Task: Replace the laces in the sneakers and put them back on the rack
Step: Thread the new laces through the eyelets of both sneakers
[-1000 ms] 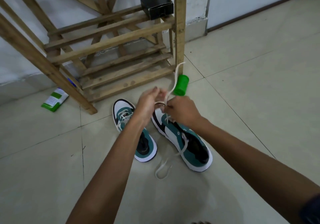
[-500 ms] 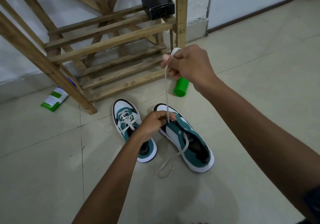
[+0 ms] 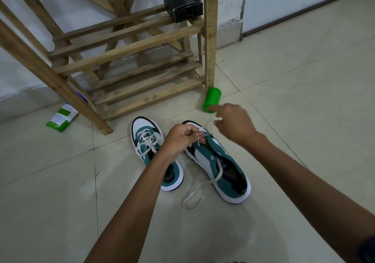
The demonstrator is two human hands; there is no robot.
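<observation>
Two green, white and black sneakers lie on the tiled floor in front of a wooden rack (image 3: 129, 49). The left sneaker (image 3: 150, 147) is laced and tied with a white bow. The right sneaker (image 3: 219, 163) is only partly laced, and its white lace (image 3: 203, 187) trails off onto the floor in a loop. My left hand (image 3: 182, 139) pinches the lace at the toe end of the right sneaker. My right hand (image 3: 233, 122) hovers just above and right of that toe, blurred, with a lace end in its fingers.
A green cylinder (image 3: 212, 100) lies by the rack's right post. A black box (image 3: 183, 5) sits on the rack's upper slats. A green and white packet (image 3: 61, 117) lies on the floor left of the rack. A white wall stands behind.
My right hand, which had pulled the lace up high near the rack post, has come back down to the toe of the right sneaker. My left hand stays at the eyelets.
</observation>
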